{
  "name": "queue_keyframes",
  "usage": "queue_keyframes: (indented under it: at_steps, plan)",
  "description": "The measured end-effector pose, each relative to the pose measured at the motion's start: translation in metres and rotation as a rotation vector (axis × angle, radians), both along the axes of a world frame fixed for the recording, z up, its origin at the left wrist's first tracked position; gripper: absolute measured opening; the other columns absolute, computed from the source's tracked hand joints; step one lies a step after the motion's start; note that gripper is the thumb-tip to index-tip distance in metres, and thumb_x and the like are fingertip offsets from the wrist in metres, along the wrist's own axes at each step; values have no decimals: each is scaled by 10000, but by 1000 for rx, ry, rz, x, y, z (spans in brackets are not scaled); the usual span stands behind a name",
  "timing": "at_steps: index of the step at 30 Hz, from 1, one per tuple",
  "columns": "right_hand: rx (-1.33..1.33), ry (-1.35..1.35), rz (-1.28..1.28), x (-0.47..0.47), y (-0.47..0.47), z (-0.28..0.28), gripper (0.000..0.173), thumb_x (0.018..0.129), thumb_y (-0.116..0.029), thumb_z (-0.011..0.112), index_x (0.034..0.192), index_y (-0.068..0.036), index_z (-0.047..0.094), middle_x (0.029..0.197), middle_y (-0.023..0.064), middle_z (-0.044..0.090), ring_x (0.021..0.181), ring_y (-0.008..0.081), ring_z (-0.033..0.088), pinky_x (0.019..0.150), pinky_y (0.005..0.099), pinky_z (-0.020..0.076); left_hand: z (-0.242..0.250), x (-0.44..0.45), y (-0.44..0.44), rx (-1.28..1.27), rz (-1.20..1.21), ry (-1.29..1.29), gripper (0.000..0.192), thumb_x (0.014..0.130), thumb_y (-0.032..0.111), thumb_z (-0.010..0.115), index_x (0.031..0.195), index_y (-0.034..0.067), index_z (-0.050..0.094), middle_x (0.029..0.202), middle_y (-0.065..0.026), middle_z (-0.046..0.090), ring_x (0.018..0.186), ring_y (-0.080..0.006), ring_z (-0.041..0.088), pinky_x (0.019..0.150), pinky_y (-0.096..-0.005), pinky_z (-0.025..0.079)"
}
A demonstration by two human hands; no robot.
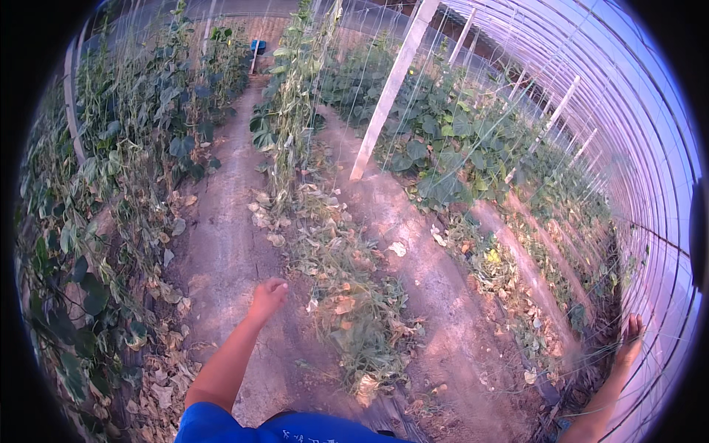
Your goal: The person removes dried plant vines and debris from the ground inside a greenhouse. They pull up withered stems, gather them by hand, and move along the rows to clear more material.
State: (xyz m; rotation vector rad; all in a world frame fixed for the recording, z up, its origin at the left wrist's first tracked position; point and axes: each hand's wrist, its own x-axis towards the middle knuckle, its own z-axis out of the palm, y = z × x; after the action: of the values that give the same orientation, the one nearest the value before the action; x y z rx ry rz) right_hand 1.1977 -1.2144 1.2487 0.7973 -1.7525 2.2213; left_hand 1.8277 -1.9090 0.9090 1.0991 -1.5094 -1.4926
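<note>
My left hand [270, 298] hangs over the bare dirt path [227, 238], its fingers loosely curled together. Nothing shows in it. Far to the right, my right hand [630, 339] is raised with fingers up and somewhat apart, close to the thin strings [604, 354] and the greenhouse's plastic film wall [659, 293]. Whether it touches a string is unclear. Between my hands lies a row of cut, wilted vines and dry leaves [354, 310] on the soil. Behind that row, withered vines [288, 111] still hang upright on strings.
Leafy climbing vines [111, 166] line the left side. A slanted pale post [388, 94] stands ahead, with green broad-leaved plants [443, 133] beyond it. Curved ribs [648, 111] carry the film at right. A blue crate [258, 45] sits at the path's far end.
</note>
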Motion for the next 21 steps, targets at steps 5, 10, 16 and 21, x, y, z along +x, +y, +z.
queue_keyframes:
  at_steps: [5, 10, 16, 21]
  plan:
    - [-15, -31, -91, 17, -21, 13, 534, 961, -470, 317, 1338, -107, 425, 1337, 48, 481, 1289, 181, 365, 1081, 390, 183, 45, -64, -87, -96, 36, 125, 282, 870, 229, 592, 1025, -6, 601, 799, -61, 631, 655, -106, 583, 571, -256, 475]
    - [-100, 10, -66, 14, -48, 16, 559, 953, -494, 305, 1377, -135, 372, 1449, 17, 332, 1357, 188, 246, 1088, 443, 123, 44, -103, -172, -195, 171, 134, 335, 864, 264, 598, 1051, -15, 597, 852, -94, 654, 718, -147, 605, 672, -288, 481]
    - [-126, -30, -57, 6, -68, 18, 560, 946, -514, 293, 1398, -187, 345, 1463, 5, 308, 1363, 180, 225, 1090, 436, 138, 53, -132, -278, -326, 363, -138, 655, 794, 510, 583, 1154, -37, 553, 1044, -226, 620, 1005, -321, 586, 875, -375, 438]
    - [-209, -130, -57, 25, -113, 37, 562, 950, -514, 285, 1390, -170, 353, 1418, 61, 384, 1342, 191, 283, 1078, 425, 197, 72, -159, -369, -389, 536, -203, 806, 753, 599, 567, 1261, -20, 480, 1188, -261, 546, 1144, -383, 501, 973, -420, 375]
